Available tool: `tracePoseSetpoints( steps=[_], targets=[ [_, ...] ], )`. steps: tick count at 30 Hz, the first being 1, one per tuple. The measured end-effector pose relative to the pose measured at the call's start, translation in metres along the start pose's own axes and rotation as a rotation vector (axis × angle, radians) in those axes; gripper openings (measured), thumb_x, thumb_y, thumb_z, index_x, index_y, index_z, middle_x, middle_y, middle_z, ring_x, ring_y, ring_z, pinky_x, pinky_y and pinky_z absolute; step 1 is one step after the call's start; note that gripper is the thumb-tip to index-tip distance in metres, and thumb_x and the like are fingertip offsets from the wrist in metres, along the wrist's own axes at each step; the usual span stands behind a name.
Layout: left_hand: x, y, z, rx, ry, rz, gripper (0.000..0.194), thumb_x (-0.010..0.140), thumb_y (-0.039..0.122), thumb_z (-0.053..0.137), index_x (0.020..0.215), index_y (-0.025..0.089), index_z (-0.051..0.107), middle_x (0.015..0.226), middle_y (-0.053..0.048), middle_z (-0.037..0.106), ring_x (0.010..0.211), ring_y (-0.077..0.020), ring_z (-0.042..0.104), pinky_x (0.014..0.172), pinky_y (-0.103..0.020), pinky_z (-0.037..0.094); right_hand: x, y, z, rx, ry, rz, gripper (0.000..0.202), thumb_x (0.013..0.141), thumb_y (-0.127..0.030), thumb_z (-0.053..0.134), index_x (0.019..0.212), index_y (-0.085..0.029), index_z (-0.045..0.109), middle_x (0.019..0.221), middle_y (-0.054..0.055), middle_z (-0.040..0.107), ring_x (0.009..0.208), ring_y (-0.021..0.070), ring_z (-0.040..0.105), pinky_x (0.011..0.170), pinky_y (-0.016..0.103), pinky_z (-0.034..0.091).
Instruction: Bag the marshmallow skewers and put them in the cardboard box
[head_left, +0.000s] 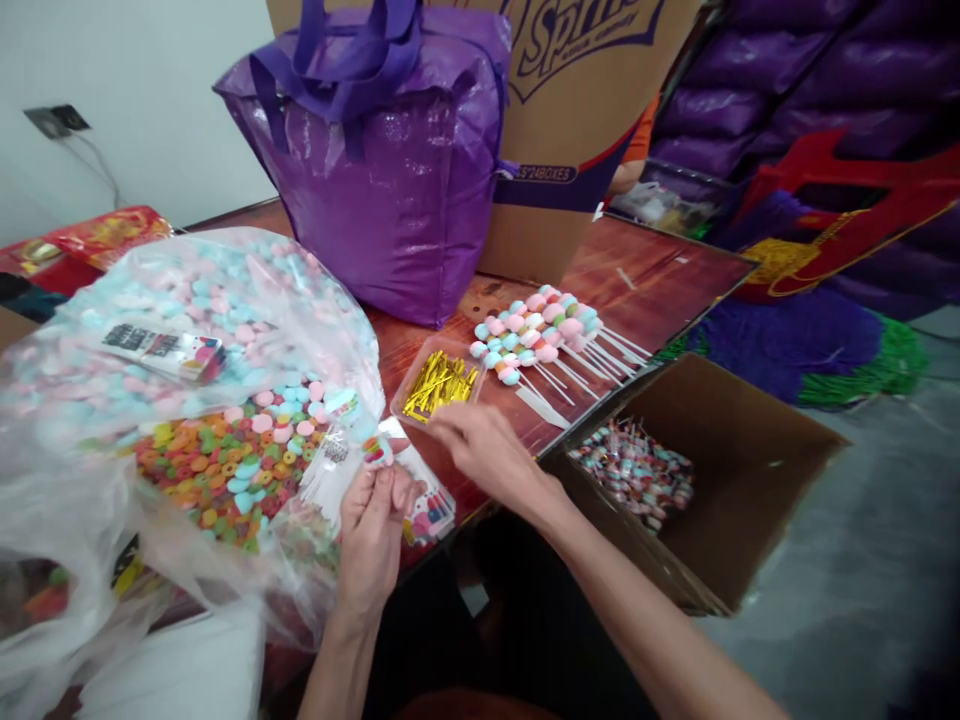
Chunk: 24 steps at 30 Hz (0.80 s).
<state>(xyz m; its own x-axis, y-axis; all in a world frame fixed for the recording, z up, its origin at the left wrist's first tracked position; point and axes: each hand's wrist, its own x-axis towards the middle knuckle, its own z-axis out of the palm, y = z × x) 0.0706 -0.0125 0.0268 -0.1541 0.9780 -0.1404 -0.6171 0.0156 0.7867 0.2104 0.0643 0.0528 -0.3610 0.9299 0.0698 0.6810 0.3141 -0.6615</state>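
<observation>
My left hand [373, 525] is closed on a wrapped candy skewer [377, 452] with pastel and coloured pieces, near the table's front edge. My right hand [480, 445] reaches to the front of a clear plastic box [398, 392] of gold twist ties [441, 383]. Its fingertips are bunched at the box's edge, and whatever lies between them is too small to make out. Printed cards or wrappers [435, 505] lie just behind and between the hands. Beyond the box, several candy skewers [536, 330] lie in a row, with white sticks pointing right.
Plastic bags of pastel candies [202, 290] and coloured gummy rings [217, 460] cover the left side. A purple bag [390, 180] and a large carton [570, 130] stand behind. An open cardboard box [750, 480] with wrapped candies [637, 470] sits at right. A person's arm [628, 175] shows behind the carton.
</observation>
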Motion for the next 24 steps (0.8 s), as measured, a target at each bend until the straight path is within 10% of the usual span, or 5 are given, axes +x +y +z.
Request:
tracePoseSetpoints(
  steps=[6,14,20,24],
  targets=[
    [-0.002,-0.005,0.0,0.025,0.056,-0.11,0.03,0.083,0.038,0.075,0.08,0.019,0.052,0.061,0.007,0.039,0.053,-0.0064,0.032,0.048,-0.018,0.031,0.074,0.021,0.02,-0.473,-0.011,0.019,0.026,0.093,-0.011,0.046,0.099,-0.014,0.071,0.107,0.017,0.07,0.1,0.0272,0.062,0.083,0.034,0.042],
    [0.004,-0.009,-0.007,-0.102,0.116,-0.126,0.028,0.077,0.034,0.081,0.086,0.015,0.061,0.068,0.004,0.051,0.052,-0.002,0.033,0.051,-0.014,0.031,0.073,0.034,0.023,-0.404,-0.012,-0.011,0.026,0.084,0.0,0.045,0.099,-0.008,0.065,0.103,0.021,0.068,0.094,0.0281,0.061,0.082,0.035,0.042],
    [0.009,-0.01,0.0,-0.054,0.117,-0.116,0.025,0.078,0.032,0.078,0.087,0.013,0.064,0.073,0.0,0.056,0.052,-0.0021,0.034,0.049,-0.015,0.028,0.05,0.026,0.007,-0.129,0.179,0.007,0.02,0.096,-0.017,0.038,0.095,-0.015,0.057,0.087,0.007,0.065,0.079,0.0179,0.061,0.07,0.027,0.047],
    [0.008,-0.018,0.008,0.054,0.16,-0.08,0.022,0.084,0.033,0.07,0.095,0.02,0.057,0.069,0.004,0.054,0.051,-0.0045,0.036,0.048,-0.016,0.028,0.0,0.008,0.01,0.645,0.276,0.078,0.015,0.091,-0.033,0.056,0.086,-0.019,0.057,0.06,-0.004,0.056,0.05,0.0117,0.051,0.049,0.023,0.042]
  ],
)
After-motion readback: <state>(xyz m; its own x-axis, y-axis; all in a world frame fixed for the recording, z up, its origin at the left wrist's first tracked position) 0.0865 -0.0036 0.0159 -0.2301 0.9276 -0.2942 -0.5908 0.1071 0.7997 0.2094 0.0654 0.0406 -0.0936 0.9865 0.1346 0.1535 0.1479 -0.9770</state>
